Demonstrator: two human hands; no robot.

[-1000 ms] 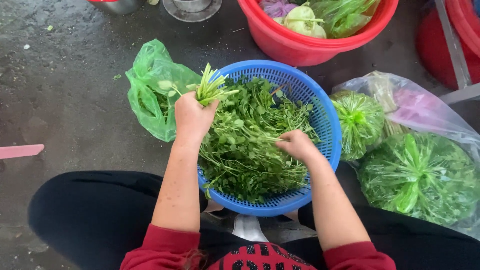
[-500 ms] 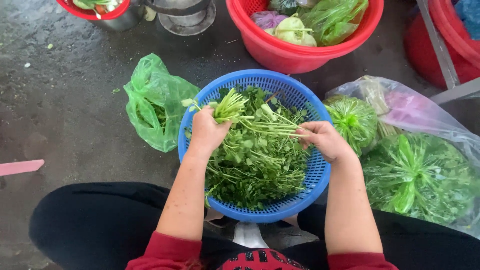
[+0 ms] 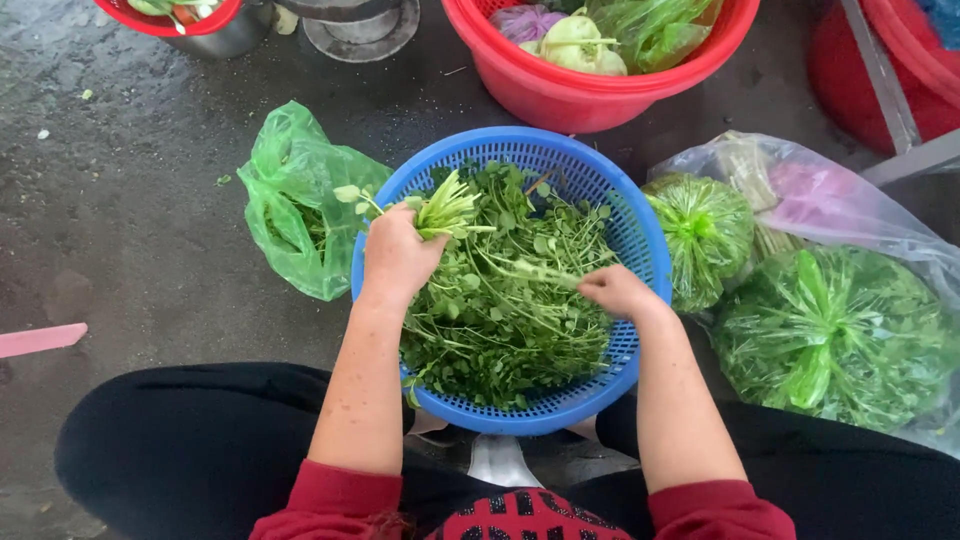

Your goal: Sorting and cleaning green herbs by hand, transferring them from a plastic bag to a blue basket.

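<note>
Sorting greens in the blue basket [image 3: 640, 240].
Your left hand [image 3: 396, 258] is gripping a stem bunch [image 3: 447, 208]; your right hand [image 3: 615, 291] is pinching one sprig [image 3: 540, 272].

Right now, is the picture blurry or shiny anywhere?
Head view: soft, even daylight with no hard shadows; the left hand, right hand and greens in the blue basket look sharp; the wet ground shines faintly; the clear bag shows pale glare.

Perforated matt plastic is noted on the blue basket [image 3: 640, 235]; beside it, thin glossy film on the green bag [image 3: 290, 210]; rough wet concrete on the floor [image 3: 130, 200].
</note>
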